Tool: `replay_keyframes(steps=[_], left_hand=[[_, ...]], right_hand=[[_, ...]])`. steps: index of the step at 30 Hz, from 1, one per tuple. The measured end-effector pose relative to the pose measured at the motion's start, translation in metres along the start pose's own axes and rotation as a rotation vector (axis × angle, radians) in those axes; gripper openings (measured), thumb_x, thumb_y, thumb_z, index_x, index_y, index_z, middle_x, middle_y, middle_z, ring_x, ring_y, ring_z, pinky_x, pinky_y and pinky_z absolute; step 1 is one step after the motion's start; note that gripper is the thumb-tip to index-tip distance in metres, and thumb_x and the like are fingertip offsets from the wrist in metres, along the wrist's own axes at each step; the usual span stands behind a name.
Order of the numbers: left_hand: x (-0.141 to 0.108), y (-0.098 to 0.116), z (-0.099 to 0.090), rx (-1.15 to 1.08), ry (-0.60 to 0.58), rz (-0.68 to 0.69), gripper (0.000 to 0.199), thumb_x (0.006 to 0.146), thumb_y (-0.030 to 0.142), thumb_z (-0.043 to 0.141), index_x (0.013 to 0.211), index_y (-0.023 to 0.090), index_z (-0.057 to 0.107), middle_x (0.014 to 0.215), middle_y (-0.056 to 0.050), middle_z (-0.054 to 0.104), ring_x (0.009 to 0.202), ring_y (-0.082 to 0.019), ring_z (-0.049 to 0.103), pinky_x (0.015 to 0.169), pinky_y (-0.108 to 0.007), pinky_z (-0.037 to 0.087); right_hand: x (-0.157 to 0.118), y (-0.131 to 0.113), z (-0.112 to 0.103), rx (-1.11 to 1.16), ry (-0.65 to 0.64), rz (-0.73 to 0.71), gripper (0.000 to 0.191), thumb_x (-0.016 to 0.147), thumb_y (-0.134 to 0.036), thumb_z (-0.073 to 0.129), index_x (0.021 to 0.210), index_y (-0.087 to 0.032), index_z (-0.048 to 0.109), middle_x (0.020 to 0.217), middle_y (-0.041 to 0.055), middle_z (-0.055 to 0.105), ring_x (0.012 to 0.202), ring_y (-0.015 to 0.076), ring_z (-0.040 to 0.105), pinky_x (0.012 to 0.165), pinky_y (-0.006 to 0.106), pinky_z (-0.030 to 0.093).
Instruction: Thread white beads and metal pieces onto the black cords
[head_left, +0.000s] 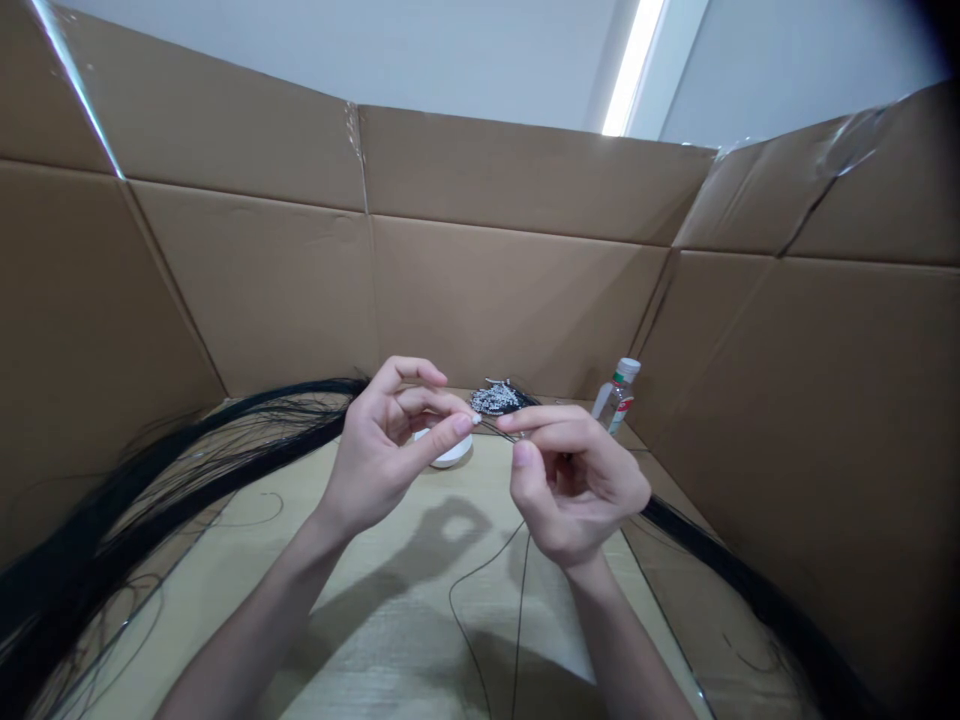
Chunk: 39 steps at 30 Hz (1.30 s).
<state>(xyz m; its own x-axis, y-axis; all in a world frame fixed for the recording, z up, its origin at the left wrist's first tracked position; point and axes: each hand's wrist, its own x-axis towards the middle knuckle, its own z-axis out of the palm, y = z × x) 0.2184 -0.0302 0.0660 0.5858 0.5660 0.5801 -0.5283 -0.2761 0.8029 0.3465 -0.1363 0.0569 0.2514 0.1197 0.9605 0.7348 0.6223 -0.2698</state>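
Note:
My left hand is raised above the table, thumb and index finger pinched on a small white bead-like piece. Close by on the right, my right hand has its fingers closed on thin dark cord. Part of this cord runs between the two hands toward the white piece; whether it passes through cannot be seen. Two strands hang below my right hand onto the table. Behind my left fingers, a white round container is partly hidden.
A dark bundle with white beaded ends lies at the back. A clear bottle with a white cap stands back right. Long black strands drape at left, more black strands at right. Cardboard walls surround the pale tabletop.

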Motion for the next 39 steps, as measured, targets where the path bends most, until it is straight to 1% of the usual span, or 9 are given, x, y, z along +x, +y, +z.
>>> replay_keyframes(steps=[6,16,23,29,34,39], left_hand=[[0.0001,-0.0011,-0.0008,-0.003,-0.002,0.005,0.033,0.09,0.015,0.081,0.107,0.021,0.053,0.088,0.001,0.08,0.076,-0.009,0.072,0.073,-0.019,0.058],[0.0008,-0.0006,0.0009,0.011,0.009,0.014,0.032,0.089,0.015,0.081,0.106,0.02,0.054,0.088,-0.001,0.08,0.077,-0.011,0.074,0.074,-0.02,0.059],[-0.0012,0.0001,-0.0004,0.016,-0.002,0.021,0.032,0.09,0.015,0.081,0.107,0.02,0.054,0.088,0.0,0.08,0.077,-0.01,0.073,0.074,-0.019,0.059],[-0.0011,0.0001,-0.0004,0.024,0.0,0.023,0.032,0.09,0.016,0.081,0.107,0.02,0.054,0.088,-0.001,0.08,0.077,-0.011,0.073,0.074,-0.02,0.059],[-0.001,0.0008,0.0011,0.017,0.005,0.021,0.032,0.089,0.015,0.081,0.106,0.021,0.055,0.088,-0.001,0.08,0.078,-0.011,0.074,0.074,-0.02,0.06],[-0.0006,0.0001,0.0009,0.022,0.01,0.018,0.032,0.089,0.016,0.082,0.106,0.02,0.055,0.087,-0.002,0.08,0.077,-0.013,0.075,0.072,-0.021,0.06]], right_hand=[[0.0008,0.0004,-0.0011,-0.008,-0.007,0.004,0.015,0.08,-0.006,0.066,0.079,-0.021,0.064,0.089,0.001,0.079,0.054,0.0106,0.058,0.041,0.025,0.037],[0.001,-0.0006,-0.001,-0.014,-0.026,0.028,0.015,0.082,-0.008,0.066,0.078,-0.021,0.063,0.088,0.0009,0.079,0.049,0.0092,0.053,0.039,0.025,0.037],[0.0011,-0.0007,-0.0006,-0.006,-0.021,0.027,0.015,0.082,-0.007,0.067,0.078,-0.021,0.063,0.089,0.0014,0.079,0.054,0.0108,0.059,0.04,0.025,0.037],[0.0013,-0.0008,-0.0011,-0.023,-0.016,0.026,0.015,0.082,-0.008,0.066,0.077,-0.021,0.062,0.086,0.0012,0.079,0.05,0.01,0.054,0.039,0.026,0.036],[0.0008,-0.0006,-0.0013,-0.026,-0.005,0.018,0.016,0.081,-0.007,0.066,0.078,-0.021,0.062,0.087,0.0008,0.079,0.053,0.0107,0.057,0.04,0.026,0.035],[-0.0001,-0.0003,-0.0002,-0.023,0.007,0.021,0.016,0.081,-0.006,0.067,0.077,-0.021,0.062,0.087,0.0009,0.078,0.053,0.0105,0.054,0.041,0.026,0.035]])
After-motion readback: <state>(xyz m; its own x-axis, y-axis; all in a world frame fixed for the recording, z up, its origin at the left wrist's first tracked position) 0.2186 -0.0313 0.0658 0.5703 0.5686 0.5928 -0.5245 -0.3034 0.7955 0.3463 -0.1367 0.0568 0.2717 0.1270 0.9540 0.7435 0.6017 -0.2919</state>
